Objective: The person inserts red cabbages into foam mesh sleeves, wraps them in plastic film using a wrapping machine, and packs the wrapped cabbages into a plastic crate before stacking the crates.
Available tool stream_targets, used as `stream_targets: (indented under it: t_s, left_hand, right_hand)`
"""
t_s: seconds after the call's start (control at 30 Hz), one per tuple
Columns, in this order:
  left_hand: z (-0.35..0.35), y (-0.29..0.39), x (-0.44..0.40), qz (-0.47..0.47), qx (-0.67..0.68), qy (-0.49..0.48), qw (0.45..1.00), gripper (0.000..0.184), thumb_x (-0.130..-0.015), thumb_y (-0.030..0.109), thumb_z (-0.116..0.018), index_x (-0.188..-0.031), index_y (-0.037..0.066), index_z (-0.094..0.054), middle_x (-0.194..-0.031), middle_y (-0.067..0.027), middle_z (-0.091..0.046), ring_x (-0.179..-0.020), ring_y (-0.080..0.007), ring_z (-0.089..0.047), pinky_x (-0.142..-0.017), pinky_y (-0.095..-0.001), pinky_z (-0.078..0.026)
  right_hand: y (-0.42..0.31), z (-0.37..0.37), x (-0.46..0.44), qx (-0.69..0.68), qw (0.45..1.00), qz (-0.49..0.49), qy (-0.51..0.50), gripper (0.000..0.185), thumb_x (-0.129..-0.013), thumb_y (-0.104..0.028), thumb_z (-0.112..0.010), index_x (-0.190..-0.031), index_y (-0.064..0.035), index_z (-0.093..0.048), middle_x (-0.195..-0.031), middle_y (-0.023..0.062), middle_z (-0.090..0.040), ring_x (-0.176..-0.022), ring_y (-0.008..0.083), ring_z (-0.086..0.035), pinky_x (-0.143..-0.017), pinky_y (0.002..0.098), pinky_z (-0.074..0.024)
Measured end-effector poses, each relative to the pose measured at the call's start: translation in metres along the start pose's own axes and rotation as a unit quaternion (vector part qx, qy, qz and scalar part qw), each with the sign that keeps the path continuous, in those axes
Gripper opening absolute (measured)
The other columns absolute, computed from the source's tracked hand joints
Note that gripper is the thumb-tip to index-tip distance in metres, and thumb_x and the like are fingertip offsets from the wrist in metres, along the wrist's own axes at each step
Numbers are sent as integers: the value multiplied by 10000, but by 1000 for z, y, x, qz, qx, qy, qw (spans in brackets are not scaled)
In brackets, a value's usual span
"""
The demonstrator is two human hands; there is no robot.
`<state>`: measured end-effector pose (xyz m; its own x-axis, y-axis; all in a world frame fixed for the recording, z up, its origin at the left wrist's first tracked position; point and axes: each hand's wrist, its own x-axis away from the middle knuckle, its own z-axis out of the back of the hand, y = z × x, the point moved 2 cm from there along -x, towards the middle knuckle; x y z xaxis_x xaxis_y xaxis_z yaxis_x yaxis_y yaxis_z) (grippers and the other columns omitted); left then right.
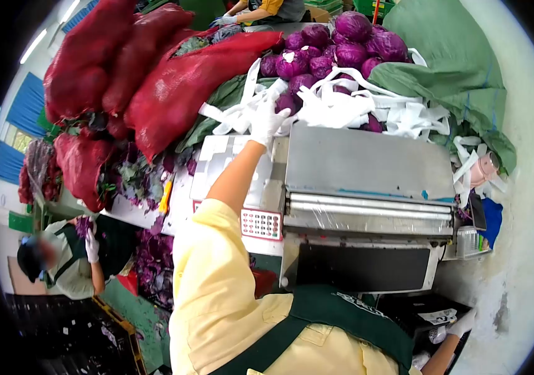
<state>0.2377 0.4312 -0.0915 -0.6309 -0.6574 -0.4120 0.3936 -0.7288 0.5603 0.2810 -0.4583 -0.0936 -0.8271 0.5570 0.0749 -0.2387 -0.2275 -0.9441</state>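
My left hand (267, 122), in a white glove, reaches over the weighing machine's scale plate (224, 156) to a heap of white strips (342, 106). Its thumb stands apart from the fingers, and it touches the edge of the strips beside the purple cabbages (323, 53). Whether any strip lies under the fingertips is hard to see against the white glove. Low on the right, my gloved right hand (464, 325) is at the rim of a black crate (398, 306) holding a white label and clear wrapped items. Its fingers are not clearly visible.
A wrapping machine (370, 162) with film rollers stands before me. Red mesh sacks (173, 94) are piled at left, near a yellow-handled knife (166, 195). Green cloth (448, 62) drapes at right. One co-worker (76, 250) handles cabbage at left; another (267, 11) stands behind the heap.
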Motion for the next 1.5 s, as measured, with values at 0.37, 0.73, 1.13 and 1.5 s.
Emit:
stream_targets:
  t_s: [0.37,0.73,1.13,1.5]
  left_hand:
    - [-11,-82,-51,331,390,-106,853,825,-665,359,-840,-1328,37,-468,-1189,-168,-604,-1056,-264,-612,-920,-373,-490]
    - [168,93,7,13,476,-58,877,881,-687,219,-830,-1419,47,-371,-1386,-123,-451,-1250,-245,-471,-1084,-364,-353]
    - [57,271,118,-246,122,-289,917,839,-636,342,-799,-1369,141,-444,-1322,-232,-446,-1188,-404,-470,-1012,-432,-407]
    - [70,327,182,-31,429,-159,889,373,-824,72,-713,-1185,52,-622,-1042,-77,-642,-853,-112,-591,-760,-248,-495]
  right_hand:
    - [-301,-504,272,80,714,500,-482,225,-888,-164,-601,-1055,-27,-665,-952,100,-655,-856,201,-607,-780,323,-460]
    - [-307,-705,296,-53,823,222,-520,309,-819,-265,-600,-906,24,-665,-770,139,-669,-677,231,-636,-641,369,-496]
    - [-398,-337,215,-89,758,266,-589,218,-928,-154,-617,-1101,-22,-598,-931,-32,-600,-792,29,-519,-689,189,-444]
    - [-269,-250,218,119,707,162,-679,189,-894,-184,-616,-850,-1,-640,-773,-10,-604,-714,58,-496,-651,237,-427]
